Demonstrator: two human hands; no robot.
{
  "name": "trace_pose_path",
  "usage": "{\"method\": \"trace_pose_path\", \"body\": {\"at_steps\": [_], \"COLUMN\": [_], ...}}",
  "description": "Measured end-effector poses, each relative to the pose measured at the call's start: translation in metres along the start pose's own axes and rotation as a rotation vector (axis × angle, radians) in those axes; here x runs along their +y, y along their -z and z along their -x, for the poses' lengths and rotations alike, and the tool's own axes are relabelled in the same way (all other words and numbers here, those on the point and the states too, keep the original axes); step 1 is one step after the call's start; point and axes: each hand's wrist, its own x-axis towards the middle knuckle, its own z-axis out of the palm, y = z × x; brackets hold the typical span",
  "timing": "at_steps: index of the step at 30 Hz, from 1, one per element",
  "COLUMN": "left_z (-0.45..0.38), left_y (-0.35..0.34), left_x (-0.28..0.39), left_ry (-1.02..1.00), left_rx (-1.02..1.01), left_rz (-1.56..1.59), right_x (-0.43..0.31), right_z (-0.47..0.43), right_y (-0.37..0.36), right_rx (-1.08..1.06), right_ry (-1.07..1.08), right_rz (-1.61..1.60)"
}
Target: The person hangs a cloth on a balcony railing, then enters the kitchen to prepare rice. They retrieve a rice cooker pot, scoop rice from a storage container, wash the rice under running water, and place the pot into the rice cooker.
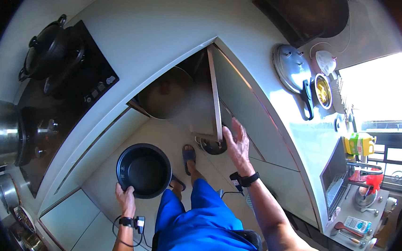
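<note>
My left hand (pixel 126 198) grips the near rim of a dark, round inner pot of a rice cooker (pixel 144 171), which looks empty. My right hand (pixel 236 144) has its fingers apart beside the outer edge of an open corner cabinet door (pixel 214 94); whether it touches the door I cannot tell. Inside the cabinet stands a large round pot or basin (pixel 164 92) with a small red thing in it, dimly seen. Behind the door's lower edge, near the floor, a dark pan or lid (pixel 213 146) shows in part.
A black hob (pixel 100 78) with a dark lidded pot (pixel 45 55) and a steel pot (pixel 3 134) lies left. On the right counter are a pressure cooker lid (pixel 292 67), a bowl of yellow food (pixel 322 91), a sink (pixel 334 182) and a yellow jug (pixel 361 144).
</note>
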Motion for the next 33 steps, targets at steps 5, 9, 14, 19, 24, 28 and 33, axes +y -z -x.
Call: {"method": "trace_pose_path", "body": {"at_steps": [5,9,14,19,24,28,33], "left_z": [-0.009,-0.001,0.026,0.037,-0.006,-0.066,-0.127], "left_y": [0.003,0.012,0.031,0.029,-0.011,-0.061,-0.099], "left_x": [-0.012,-0.025,0.017,0.127,0.229,0.288,0.337], "left_ry": [0.032,0.015,-0.080,-0.210,-0.363,-0.327,-0.276], "left_rx": [0.002,0.039,0.006,-0.022,-0.075,-0.018,0.050], "left_rz": [-0.004,0.035,0.190,0.443,0.571,0.582,0.504], "right_x": [-0.060,-0.063,-0.049,-0.039,-0.026,-0.024,-0.028], "right_z": [0.020,0.025,0.015,0.042,0.052,0.055,0.035], "right_y": [-0.002,-0.021,-0.055,-0.060,-0.030,-0.001,0.042], "right_rx": [-0.045,-0.192,-0.389,-0.484,-0.866,-0.920,-0.784], "right_ry": [0.459,0.315,0.300,0.011,0.146,0.350,0.270], "right_rz": [0.098,0.015,0.012,-0.215,0.040,0.057,-0.032]}}
